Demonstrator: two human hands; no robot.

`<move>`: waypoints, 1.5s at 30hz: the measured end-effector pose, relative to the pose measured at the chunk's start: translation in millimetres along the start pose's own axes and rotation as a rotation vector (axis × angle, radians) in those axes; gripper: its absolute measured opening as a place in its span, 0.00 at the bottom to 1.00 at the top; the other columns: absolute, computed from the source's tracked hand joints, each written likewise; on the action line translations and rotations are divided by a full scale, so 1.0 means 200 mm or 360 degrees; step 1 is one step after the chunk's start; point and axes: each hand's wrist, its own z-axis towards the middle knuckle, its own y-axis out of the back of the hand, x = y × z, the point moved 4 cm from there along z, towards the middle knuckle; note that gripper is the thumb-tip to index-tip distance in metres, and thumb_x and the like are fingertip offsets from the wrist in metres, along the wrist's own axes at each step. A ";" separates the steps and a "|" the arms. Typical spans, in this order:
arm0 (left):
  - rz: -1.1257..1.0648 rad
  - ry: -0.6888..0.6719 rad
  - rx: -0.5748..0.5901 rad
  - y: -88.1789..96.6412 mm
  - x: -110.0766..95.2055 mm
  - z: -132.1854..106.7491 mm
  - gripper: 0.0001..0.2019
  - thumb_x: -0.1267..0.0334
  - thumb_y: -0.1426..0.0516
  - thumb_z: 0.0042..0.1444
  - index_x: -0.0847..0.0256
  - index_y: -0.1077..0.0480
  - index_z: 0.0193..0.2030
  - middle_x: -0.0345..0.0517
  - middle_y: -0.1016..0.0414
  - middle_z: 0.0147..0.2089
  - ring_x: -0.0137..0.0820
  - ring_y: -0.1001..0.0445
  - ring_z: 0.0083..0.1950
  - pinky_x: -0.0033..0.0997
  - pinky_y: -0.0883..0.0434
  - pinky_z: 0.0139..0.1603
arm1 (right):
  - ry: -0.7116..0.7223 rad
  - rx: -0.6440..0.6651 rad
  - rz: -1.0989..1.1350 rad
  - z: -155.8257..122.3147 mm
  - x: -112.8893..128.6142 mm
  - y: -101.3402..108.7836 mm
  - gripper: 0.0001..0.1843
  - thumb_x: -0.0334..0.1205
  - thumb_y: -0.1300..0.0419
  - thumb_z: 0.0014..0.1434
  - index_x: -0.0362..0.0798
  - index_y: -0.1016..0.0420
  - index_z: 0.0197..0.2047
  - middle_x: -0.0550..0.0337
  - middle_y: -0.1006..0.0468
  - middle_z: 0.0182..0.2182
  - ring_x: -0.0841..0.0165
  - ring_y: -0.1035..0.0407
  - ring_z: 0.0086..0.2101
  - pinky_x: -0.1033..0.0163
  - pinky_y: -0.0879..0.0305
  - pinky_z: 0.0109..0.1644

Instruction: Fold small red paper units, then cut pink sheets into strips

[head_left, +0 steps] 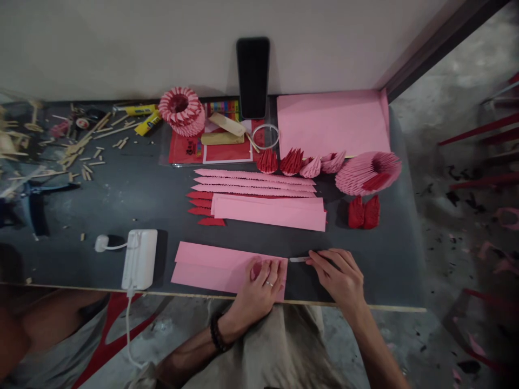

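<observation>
A pink sheet of paper (211,265), with a crease or overlapping edge along its length, lies near the table's front edge. My left hand (261,283), with a ring and a dark bead bracelet, presses down on its right end, fingers laid on the paper. Just right of the sheet, my right hand (338,275) pinches a thin, pale-bladed knife (299,260). The blade's tip points left, at the paper's upper right corner; its handle is hidden in the fingers. Behind the sheet rest pink paper strips (270,212) and toothed pink strips (253,182) beside red ones (198,203).
A white power bank (140,259) with a cable lies left. Folded-paper pieces (368,173), red pieces (364,212), a large pink sheet (332,121) and a phone (253,75) stand behind. Wood sticks (83,146) and glue sticks (148,123) are far left. Another person's leg (52,324) shows lower left.
</observation>
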 end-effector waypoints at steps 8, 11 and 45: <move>-0.0013 0.0022 -0.0046 0.00 0.00 0.00 0.25 0.56 0.48 0.75 0.57 0.32 0.75 0.52 0.28 0.75 0.44 0.27 0.69 0.54 0.25 0.68 | -0.0023 0.0010 0.0105 0.03 0.01 -0.01 0.13 0.36 0.32 0.67 0.58 0.14 0.53 0.59 0.14 0.37 0.65 0.22 0.41 0.55 0.26 0.52; -0.0034 0.0021 -0.0001 -0.02 -0.01 -0.01 0.27 0.58 0.48 0.74 0.58 0.34 0.77 0.54 0.29 0.76 0.46 0.27 0.70 0.56 0.27 0.70 | -0.0060 0.0025 0.0197 0.04 0.01 0.00 0.08 0.37 0.33 0.68 0.58 0.13 0.47 0.59 0.13 0.41 0.64 0.21 0.43 0.54 0.26 0.51; -0.0173 0.0248 -0.0049 -0.05 0.03 -0.16 0.30 0.56 0.42 0.72 0.68 0.35 0.76 0.62 0.47 0.83 0.59 0.53 0.85 0.75 0.53 0.82 | 0.0102 0.0104 0.0304 0.19 0.05 -0.03 0.07 0.38 0.31 0.67 0.56 0.13 0.48 0.60 0.12 0.44 0.65 0.23 0.44 0.56 0.30 0.50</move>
